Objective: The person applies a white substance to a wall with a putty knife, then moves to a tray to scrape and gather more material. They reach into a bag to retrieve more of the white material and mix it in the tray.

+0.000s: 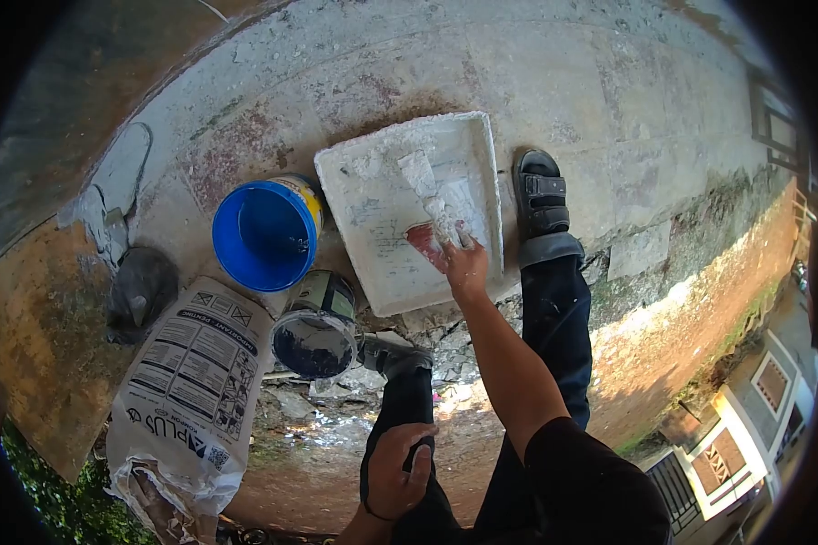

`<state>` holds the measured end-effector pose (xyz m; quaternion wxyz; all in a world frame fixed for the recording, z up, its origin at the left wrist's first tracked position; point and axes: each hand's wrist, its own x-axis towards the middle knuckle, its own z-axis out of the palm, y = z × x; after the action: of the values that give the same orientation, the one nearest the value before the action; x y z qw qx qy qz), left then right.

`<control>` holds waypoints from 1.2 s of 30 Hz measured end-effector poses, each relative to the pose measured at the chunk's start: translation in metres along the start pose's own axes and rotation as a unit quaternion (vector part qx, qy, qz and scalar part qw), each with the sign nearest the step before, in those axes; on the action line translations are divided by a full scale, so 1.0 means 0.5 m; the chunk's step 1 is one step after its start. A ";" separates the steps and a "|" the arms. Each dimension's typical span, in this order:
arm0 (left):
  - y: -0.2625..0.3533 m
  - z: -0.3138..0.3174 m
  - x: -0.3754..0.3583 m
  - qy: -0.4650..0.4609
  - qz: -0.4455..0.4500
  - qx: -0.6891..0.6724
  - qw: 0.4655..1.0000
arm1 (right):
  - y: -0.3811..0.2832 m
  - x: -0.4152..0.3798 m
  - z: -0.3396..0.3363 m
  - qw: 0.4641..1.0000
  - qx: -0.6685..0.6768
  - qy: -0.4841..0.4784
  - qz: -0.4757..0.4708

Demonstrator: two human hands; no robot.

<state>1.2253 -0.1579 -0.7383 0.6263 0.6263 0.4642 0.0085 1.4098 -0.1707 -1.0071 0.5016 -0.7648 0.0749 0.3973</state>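
My right hand [466, 270] is closed on a putty-smeared scraper [443, 207], low over the shallow white tray [382, 272]. Beside the fingertips shows a flat red piece [424, 243], partly coated in white paste. More pale paste [373, 163] sticks to the tray's far end and in streaks across its bottom. My left hand [400, 470] is near my left knee, thumb and fingers apart, with nothing visible in it. A dark band circles that wrist.
Left of the tray stand a blue bucket [245, 241] and a paste-smeared dark pail [314, 341]. A printed, torn-open paper sack [191, 391] lies at the left, below a dark plastic bag [143, 289]. My sandalled foot [543, 195] is right of the tray; rubble [336, 400] lies below the pail.
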 end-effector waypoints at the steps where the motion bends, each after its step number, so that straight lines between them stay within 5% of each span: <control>1: 0.000 0.001 -0.001 0.000 0.000 0.000 1.000 | -0.015 -0.005 0.003 0.998 0.057 0.017 0.035; 3: 0.001 0.005 -0.003 0.000 -0.002 -0.004 1.000 | -0.011 -0.001 0.000 0.991 0.113 0.034 0.068; 8: 0.005 0.007 0.001 -0.007 -0.003 0.000 1.000 | -0.039 -0.008 -0.010 0.994 -0.107 0.023 -0.012; 12: 0.008 0.016 0.005 -0.002 0.002 -0.005 1.000 | -0.020 0.006 -0.016 0.996 -0.061 0.060 0.030; 18: 0.012 0.026 0.005 -0.006 0.004 -0.006 1.000 | 0.002 0.018 -0.042 0.995 -0.090 0.019 -0.045; 26: 0.013 0.030 -0.013 0.000 -0.002 -0.010 1.000 | -0.048 0.013 -0.042 0.994 -0.040 0.071 0.076; 28: 0.015 0.030 -0.021 0.022 -0.033 -0.037 0.999 | -0.040 0.019 -0.041 0.977 -0.170 0.020 -0.131; 29: 0.016 0.031 -0.026 0.026 -0.034 -0.039 0.998 | -0.038 0.018 -0.052 0.991 -0.127 0.045 -0.006; 33: 0.022 0.029 -0.035 0.057 -0.035 -0.101 0.993 | -0.053 0.010 -0.063 0.984 -0.176 -0.002 0.007; 36: 0.027 0.025 -0.047 0.072 -0.025 -0.120 0.990 | -0.072 0.002 -0.066 0.990 -0.097 0.048 0.089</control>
<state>1.2271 -0.1785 -0.7168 0.6618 0.5323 0.5194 0.0941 1.4466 -0.1800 -0.9765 0.3840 -0.8182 0.1274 0.4085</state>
